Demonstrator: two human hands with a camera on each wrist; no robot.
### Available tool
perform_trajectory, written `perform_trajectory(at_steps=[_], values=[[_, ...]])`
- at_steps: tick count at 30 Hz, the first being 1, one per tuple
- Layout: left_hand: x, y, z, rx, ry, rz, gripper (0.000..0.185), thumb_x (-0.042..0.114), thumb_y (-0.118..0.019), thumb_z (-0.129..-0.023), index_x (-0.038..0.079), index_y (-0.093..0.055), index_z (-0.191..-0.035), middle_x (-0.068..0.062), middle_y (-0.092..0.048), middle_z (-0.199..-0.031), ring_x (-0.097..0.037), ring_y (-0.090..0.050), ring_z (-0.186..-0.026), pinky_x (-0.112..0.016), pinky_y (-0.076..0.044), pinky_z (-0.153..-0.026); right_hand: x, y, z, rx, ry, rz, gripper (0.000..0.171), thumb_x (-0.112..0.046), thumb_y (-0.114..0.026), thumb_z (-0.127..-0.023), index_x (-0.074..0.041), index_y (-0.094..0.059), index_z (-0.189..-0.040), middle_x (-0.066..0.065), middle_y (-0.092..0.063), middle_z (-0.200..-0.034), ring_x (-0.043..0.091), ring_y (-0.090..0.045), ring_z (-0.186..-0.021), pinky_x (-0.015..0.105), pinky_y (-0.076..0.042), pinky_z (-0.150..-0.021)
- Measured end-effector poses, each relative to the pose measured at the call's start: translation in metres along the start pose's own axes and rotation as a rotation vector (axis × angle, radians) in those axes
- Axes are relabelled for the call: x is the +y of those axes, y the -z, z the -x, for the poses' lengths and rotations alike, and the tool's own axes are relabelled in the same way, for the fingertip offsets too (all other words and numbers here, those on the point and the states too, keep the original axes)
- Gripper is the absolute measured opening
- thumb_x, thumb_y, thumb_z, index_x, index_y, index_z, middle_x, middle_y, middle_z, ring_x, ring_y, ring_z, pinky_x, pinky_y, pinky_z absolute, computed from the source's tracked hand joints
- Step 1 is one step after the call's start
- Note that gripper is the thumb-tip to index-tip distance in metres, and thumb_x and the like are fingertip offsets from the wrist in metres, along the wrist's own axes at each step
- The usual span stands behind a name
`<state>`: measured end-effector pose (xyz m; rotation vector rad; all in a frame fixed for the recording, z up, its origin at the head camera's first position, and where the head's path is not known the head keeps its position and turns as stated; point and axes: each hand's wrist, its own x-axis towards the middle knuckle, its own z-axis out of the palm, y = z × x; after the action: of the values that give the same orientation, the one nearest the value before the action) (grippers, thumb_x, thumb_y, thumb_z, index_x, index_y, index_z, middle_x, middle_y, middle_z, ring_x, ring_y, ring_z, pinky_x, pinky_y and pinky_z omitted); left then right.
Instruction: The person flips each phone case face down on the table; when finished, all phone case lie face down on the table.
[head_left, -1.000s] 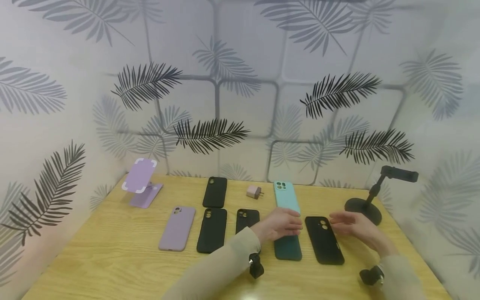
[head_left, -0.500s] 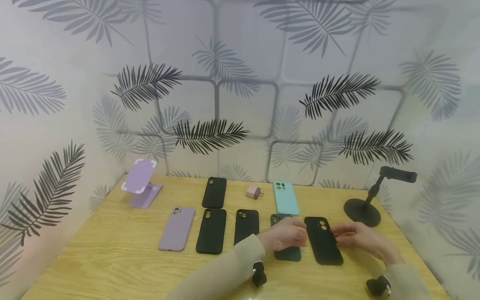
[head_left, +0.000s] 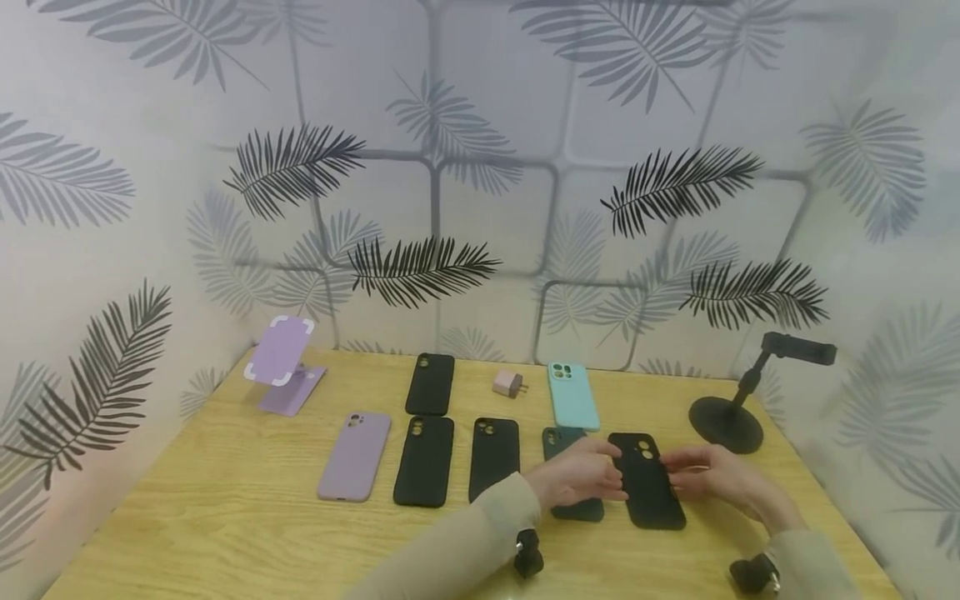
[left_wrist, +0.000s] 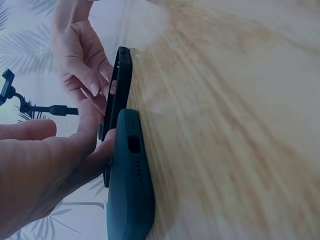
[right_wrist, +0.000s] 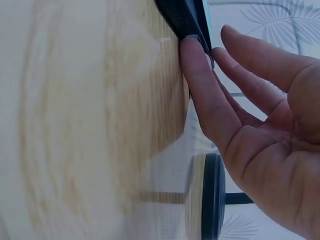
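Note:
A black phone case (head_left: 651, 496) lies back up on the wooden table, its two camera holes toward the far end. My left hand (head_left: 577, 477) reaches over a dark green phone case (head_left: 583, 510), its fingertips at the black case's left edge. At the opposite edge is my right hand (head_left: 712, 477). In the right wrist view, one finger (right_wrist: 205, 80) of it touches the case's rim while the thumb stays apart above. The left wrist view shows both hands' fingers along the black case's sides, with the green case (left_wrist: 131, 195) flat in front.
Left of my hands lie several black phone cases, one of them here (head_left: 423, 462), and a lilac case (head_left: 355, 457). A turquoise case (head_left: 573, 398) and a charger plug (head_left: 507, 383) sit farther back. A black stand (head_left: 726, 423) and a lilac stand (head_left: 288, 358) flank them.
My left hand has moved right and nearer, from over the turquoise and green cases to the black case's left edge. My right hand has closed in on its right edge; the case barely shifts.

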<state>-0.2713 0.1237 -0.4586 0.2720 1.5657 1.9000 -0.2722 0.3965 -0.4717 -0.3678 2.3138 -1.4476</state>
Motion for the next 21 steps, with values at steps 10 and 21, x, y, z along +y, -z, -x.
perform_trajectory(at_steps=[10, 21], values=[[0.002, -0.001, 0.001, 0.028, -0.014, -0.004, 0.058, -0.013, -0.054, -0.088, -0.003, -0.04, -0.144, -0.026, -0.049, -0.132, -0.024, -0.057, -0.096, -0.047, -0.055, -0.094, -0.003, -0.006, 0.0, 0.028, -0.01, -0.047, 0.053, -0.011, -0.065, -0.094, 0.019, -0.046, -0.134, 0.036, -0.052, -0.133, 0.018, -0.066, -0.107, 0.038, -0.059, -0.088], [0.001, -0.001, -0.003, 0.016, -0.036, 0.041, 0.056, -0.013, -0.055, -0.089, 0.0, -0.044, -0.142, -0.021, -0.057, -0.125, -0.024, -0.063, -0.098, -0.041, -0.058, -0.088, -0.015, -0.019, -0.003, -0.013, -0.012, -0.18, 0.053, -0.017, -0.055, -0.101, 0.023, -0.042, -0.134, 0.028, -0.06, -0.128, 0.02, -0.066, -0.109, 0.041, -0.057, -0.092]])
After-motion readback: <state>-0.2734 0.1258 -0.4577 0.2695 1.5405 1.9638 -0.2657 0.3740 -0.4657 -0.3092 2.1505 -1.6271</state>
